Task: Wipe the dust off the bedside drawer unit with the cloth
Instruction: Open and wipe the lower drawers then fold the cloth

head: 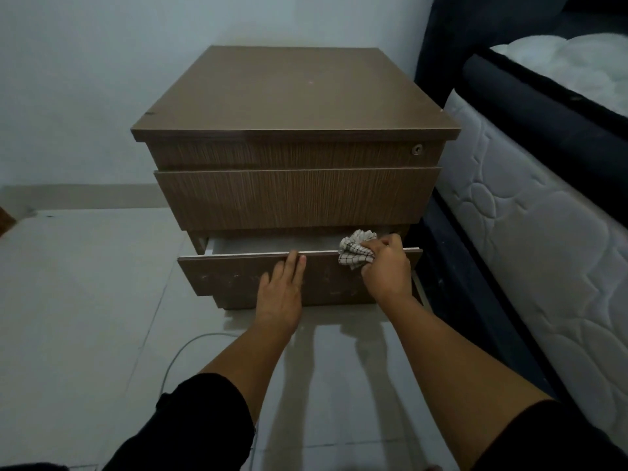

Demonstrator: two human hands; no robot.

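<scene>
A brown wooden bedside drawer unit [292, 96] stands against the wall, with a small lock at the top right of its front. Its bottom drawer [231, 277] is pulled out and its front panel shows dusty smudges. My left hand [280, 287] lies flat on that panel, fingertips hooked over its top edge. My right hand [385, 266] is closed around a crumpled white checked cloth [355, 249] and presses it on the top edge of the drawer front near its right end.
A bed with a white quilted mattress [530, 215] and dark frame [452, 266] runs close along the unit's right side. Pale floor tiles [85, 300] spread to the left and front. A thin white cable [180, 351] lies on the floor near my left arm.
</scene>
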